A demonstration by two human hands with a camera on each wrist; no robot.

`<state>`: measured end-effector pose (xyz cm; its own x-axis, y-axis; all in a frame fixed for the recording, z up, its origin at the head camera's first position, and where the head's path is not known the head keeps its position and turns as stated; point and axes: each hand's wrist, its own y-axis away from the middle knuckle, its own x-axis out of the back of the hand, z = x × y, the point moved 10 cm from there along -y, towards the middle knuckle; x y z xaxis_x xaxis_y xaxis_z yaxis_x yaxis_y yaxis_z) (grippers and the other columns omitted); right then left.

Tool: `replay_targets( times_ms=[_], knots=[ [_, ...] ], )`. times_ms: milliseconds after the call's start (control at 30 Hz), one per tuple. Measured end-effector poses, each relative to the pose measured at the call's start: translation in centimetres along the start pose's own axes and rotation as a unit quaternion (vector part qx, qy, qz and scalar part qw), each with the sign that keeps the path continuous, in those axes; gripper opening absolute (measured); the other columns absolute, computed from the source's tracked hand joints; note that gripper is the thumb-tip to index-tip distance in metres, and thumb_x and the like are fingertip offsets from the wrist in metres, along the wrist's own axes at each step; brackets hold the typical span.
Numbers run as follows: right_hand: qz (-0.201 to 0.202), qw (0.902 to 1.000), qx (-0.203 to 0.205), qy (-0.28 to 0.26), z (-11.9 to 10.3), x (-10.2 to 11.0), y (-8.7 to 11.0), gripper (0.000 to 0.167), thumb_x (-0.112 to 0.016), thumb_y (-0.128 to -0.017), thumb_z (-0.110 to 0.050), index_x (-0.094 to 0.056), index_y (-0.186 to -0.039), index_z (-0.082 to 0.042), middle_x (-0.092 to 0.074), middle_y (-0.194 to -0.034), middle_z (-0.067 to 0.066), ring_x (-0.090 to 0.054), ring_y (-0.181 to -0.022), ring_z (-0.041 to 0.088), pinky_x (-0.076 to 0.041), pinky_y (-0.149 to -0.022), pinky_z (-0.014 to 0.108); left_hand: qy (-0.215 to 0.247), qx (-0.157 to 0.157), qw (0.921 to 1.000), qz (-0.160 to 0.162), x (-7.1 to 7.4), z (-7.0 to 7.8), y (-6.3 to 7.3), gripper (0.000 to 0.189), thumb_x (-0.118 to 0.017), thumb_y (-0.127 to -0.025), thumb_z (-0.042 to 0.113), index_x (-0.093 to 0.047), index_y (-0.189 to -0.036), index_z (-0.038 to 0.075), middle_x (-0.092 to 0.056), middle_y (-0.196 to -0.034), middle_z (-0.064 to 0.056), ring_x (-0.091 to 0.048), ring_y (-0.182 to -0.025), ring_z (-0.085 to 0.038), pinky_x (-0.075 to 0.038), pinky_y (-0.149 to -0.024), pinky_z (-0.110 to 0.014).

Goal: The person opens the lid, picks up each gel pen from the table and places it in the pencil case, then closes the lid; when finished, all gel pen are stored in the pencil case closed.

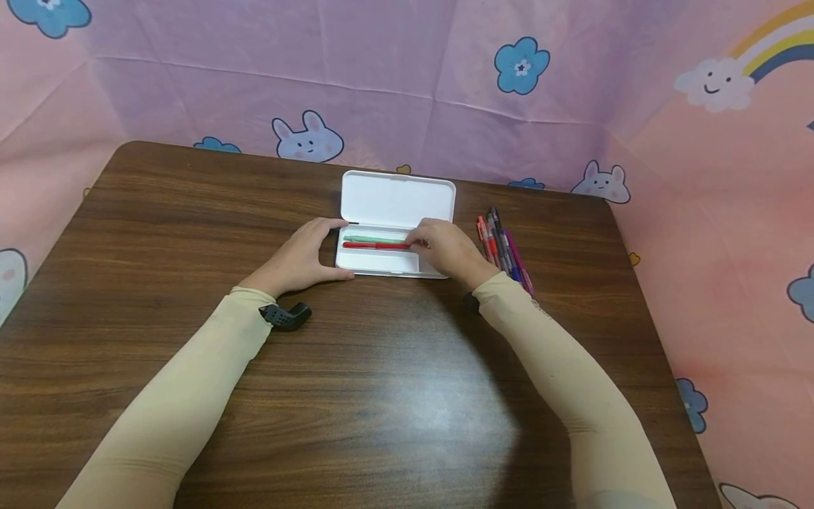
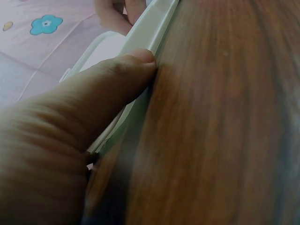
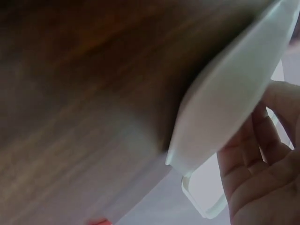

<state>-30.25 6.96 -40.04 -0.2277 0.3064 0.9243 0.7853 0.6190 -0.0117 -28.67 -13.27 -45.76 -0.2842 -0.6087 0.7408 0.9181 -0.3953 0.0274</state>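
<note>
A white pencil case (image 1: 384, 264) lies on the table with its lid (image 1: 397, 198) folded back. My left hand (image 1: 294, 259) holds the case's left end, forefinger at the back corner and thumb along the front edge; in the left wrist view the thumb (image 2: 112, 77) presses its side. Inside lie a light green pen (image 1: 362, 239) and, in front of it, a red pen (image 1: 375, 245). With bent fingertips my right hand (image 1: 450, 249) pinches the red pen's right end, low in the case. In the right wrist view, the case wall (image 3: 225, 93) hides those fingertips.
Right of the case, a bunch of several pens (image 1: 496, 244) in red, black, blue and purple lies on the brown wooden table (image 1: 356, 396), partly behind the right wrist. A printed cloth (image 1: 407, 78) hangs along the table's back and sides.
</note>
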Motion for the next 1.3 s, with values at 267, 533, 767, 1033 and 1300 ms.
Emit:
replay_targets(
  times_ms=[267, 533, 767, 1033, 1300],
  knots=[
    [-0.014, 0.9998, 0.009, -0.005, 0.1, 0.1, 0.3, 0.018, -0.070, -0.099, -0.010, -0.081, -0.113, -0.012, -0.072, -0.106, 0.004, -0.065, -0.095, 0.017, -0.055, -0.088, 0.036, 0.003, -0.002, 1.0000, 0.000, -0.1, 0.1, -0.1, 0.104, -0.085, -0.078, 0.059, -0.037, -0.158, 0.015, -0.035, -0.163, -0.011, -0.029, -0.152, -0.034, -0.029, -0.121, -0.060],
    [0.001, 0.9998, 0.018, 0.008, 0.2, 1.9, 1.8, 0.021, -0.070, -0.100, -0.013, -0.075, -0.119, -0.009, -0.071, -0.110, 0.006, -0.067, -0.099, 0.020, -0.057, -0.087, 0.036, -0.003, -0.009, 0.9999, 0.004, -0.3, 0.0, -0.2, 0.105, -0.085, -0.077, 0.060, -0.036, -0.158, 0.015, -0.036, -0.162, -0.011, -0.030, -0.151, -0.033, -0.029, -0.121, -0.058],
    [0.103, 0.9924, -0.031, -0.060, 4.3, 7.3, 7.8, 0.037, -0.074, -0.097, -0.011, -0.067, -0.133, -0.004, -0.067, -0.109, 0.015, -0.065, -0.094, 0.028, -0.057, -0.083, 0.045, -0.003, -0.010, 0.9999, 0.003, -0.4, 0.1, -0.2, 0.104, -0.085, -0.078, 0.060, -0.036, -0.158, 0.015, -0.036, -0.162, -0.011, -0.030, -0.151, -0.034, -0.029, -0.121, -0.059],
    [0.105, 0.9740, -0.179, -0.091, 12.0, 8.3, 16.9, 0.043, -0.070, -0.100, -0.019, -0.060, -0.140, -0.005, -0.064, -0.125, 0.017, -0.064, -0.109, 0.033, -0.055, -0.094, 0.055, -0.001, -0.004, 1.0000, 0.001, -0.1, 0.2, 0.0, 0.104, -0.085, -0.079, 0.059, -0.036, -0.159, 0.016, -0.035, -0.163, -0.011, -0.029, -0.152, -0.035, -0.028, -0.120, -0.061],
    [0.062, 0.9640, -0.232, -0.113, 14.8, 5.5, 20.1, 0.037, -0.072, -0.100, -0.026, -0.066, -0.130, -0.005, -0.067, -0.119, 0.015, -0.064, -0.105, 0.032, -0.055, -0.093, 0.053, 0.000, -0.005, 1.0000, 0.003, 0.0, 0.3, 0.0, 0.103, -0.086, -0.079, 0.057, -0.036, -0.159, 0.015, -0.035, -0.163, -0.012, -0.029, -0.151, -0.035, -0.029, -0.120, -0.061]
  ],
)
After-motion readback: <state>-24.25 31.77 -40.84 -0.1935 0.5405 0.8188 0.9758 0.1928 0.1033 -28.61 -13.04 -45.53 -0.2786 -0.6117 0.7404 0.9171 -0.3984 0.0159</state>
